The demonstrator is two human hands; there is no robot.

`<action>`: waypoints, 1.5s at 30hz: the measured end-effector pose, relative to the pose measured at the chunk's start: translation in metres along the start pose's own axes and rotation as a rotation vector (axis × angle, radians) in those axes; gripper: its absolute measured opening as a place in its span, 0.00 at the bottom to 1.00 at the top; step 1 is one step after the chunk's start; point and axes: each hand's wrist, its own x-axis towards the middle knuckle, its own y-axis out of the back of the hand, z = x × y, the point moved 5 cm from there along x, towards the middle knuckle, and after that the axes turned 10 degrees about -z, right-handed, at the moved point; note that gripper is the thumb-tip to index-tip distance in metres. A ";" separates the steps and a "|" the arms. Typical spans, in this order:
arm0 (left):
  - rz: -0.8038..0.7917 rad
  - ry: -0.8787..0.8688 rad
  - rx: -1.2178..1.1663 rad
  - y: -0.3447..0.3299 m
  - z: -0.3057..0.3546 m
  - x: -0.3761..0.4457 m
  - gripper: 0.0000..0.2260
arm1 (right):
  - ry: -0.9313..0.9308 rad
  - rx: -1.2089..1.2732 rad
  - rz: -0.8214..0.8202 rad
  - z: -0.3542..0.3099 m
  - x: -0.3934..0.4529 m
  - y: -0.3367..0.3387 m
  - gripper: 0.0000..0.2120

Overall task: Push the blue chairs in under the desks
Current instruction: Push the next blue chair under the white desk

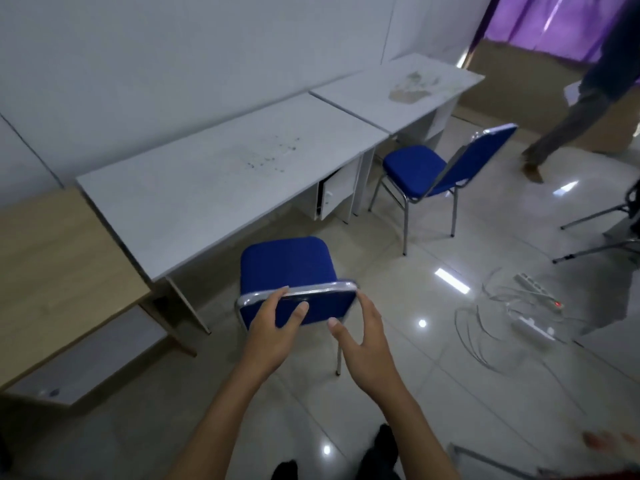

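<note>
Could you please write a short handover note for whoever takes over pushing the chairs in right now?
Left hand: gripping the top of the near chair's backrest.
Right hand: open, at the backrest's right corner, not clearly gripping.
Near chair: in front of the near desk, seat facing it, not yet under.
Far chair: stands out on the floor by the far desk, turned sideways.
Done: nothing pushed in so far.
Left: slide the near chair under, then turn and push in the far one. Mind the cables on the floor to the right.

Near chair before left desk; far chair right.
</note>
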 end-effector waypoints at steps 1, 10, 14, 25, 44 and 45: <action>0.019 0.022 0.009 0.001 0.003 0.008 0.31 | 0.003 -0.011 -0.020 0.002 0.016 0.004 0.34; 0.256 0.204 0.046 0.004 0.037 0.078 0.32 | -0.011 -0.273 -0.285 0.020 0.157 0.034 0.42; 0.265 0.252 0.076 -0.002 0.040 0.104 0.28 | -0.247 -0.448 -0.472 0.031 0.181 0.028 0.43; 0.123 0.648 0.408 0.013 -0.046 0.112 0.58 | -0.460 -0.626 -0.568 0.062 0.189 -0.007 0.47; 0.439 0.612 0.442 -0.050 -0.016 0.145 0.47 | -0.171 -0.411 -0.460 0.091 0.252 0.061 0.47; 0.463 0.622 0.440 -0.059 -0.012 0.148 0.47 | -0.152 -0.426 -0.484 0.093 0.259 0.069 0.47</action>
